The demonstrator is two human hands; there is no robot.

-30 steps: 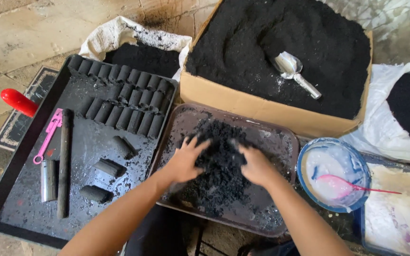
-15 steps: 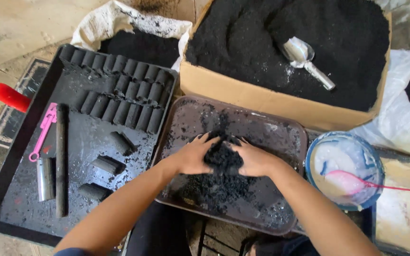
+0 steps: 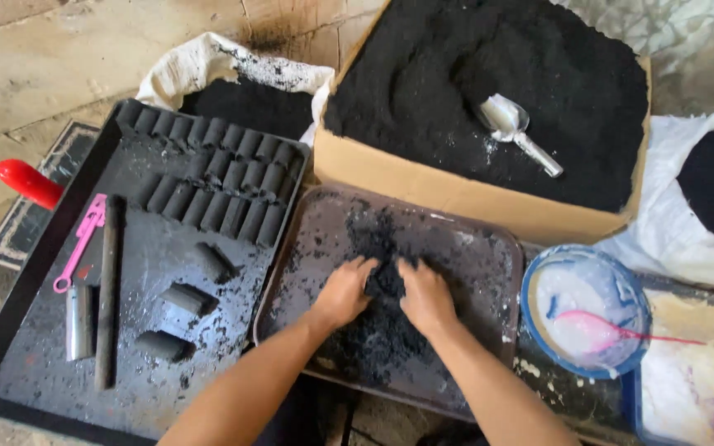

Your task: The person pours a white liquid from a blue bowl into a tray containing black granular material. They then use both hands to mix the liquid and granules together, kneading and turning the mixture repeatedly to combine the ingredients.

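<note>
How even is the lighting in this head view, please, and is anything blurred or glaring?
Head view: soft, even daylight, no hard shadows; both hands, left hand and right hand, look sharp in the black powder; mild glare on the metal scoop.

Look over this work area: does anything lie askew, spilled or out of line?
Yes. On the black tray, three dark blocks lie scattered at angles below two neat rows of blocks. Black crumbs speckle the tray. Both hands, left hand and right hand, press into the black powder.

Worn stone floor [image 3: 84, 58] in soft daylight.
</note>
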